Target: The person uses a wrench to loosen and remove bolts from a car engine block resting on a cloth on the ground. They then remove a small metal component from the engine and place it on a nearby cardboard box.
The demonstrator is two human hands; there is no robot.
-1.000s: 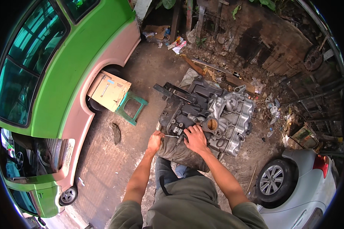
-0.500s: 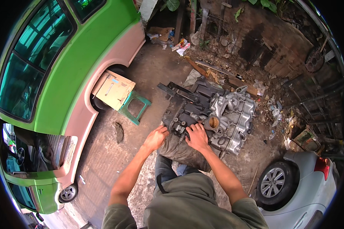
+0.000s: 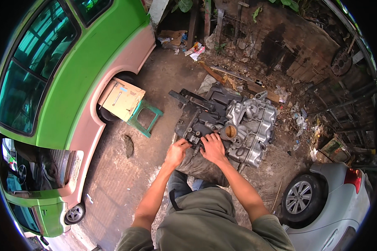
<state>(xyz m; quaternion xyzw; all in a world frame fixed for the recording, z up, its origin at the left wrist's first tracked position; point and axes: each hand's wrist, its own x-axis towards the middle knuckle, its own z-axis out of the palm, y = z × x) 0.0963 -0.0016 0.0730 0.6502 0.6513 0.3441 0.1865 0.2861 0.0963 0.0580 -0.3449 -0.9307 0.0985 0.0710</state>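
Note:
A greasy engine (image 3: 255, 129), with a ribbed silver casting and dark metal housings (image 3: 213, 98), lies in front of me. My left hand (image 3: 177, 151) is pinched at small fittings (image 3: 194, 138) on its near left side; what the fingertips hold is hidden. My right hand (image 3: 213, 148) rests on the engine just right of those fittings, fingers apart and slightly bent, below a round brassy opening (image 3: 230, 131).
Left stands a green and pink van (image 3: 67, 113); beside its wheel are a green plastic stool (image 3: 146, 125) and a board (image 3: 127, 104) with a wrench (image 3: 116, 98) on it. A silver car (image 3: 335, 201) is lower right, a rusty wall (image 3: 301, 46) and litter (image 3: 299, 119) behind.
The slim metal tool that showed in my left fingers a second ago is now hidden. That hand has moved slightly right and forward; my right hand stays nearly in place on the engine.

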